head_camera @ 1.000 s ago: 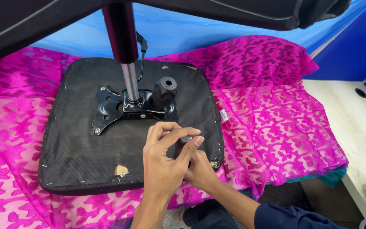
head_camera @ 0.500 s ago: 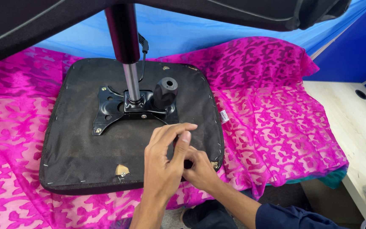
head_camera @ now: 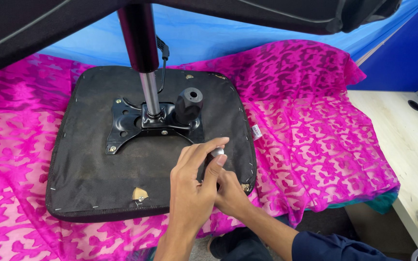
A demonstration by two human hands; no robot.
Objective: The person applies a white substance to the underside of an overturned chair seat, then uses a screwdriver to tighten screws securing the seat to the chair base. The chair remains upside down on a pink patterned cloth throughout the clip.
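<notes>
Both grips are closed on a small dark tool with a silver tip: left hand above, right hand beneath, at the upturned black seat base, near its front-right corner.

Looks like an office used as a makeshift repair spot: blue partition panels enclose a pale laminate desk with a round cable hole. An upturned office chair seat, its gas-lift column sticking up, lies on a pink patterned cloth spread over the work surface.
</notes>
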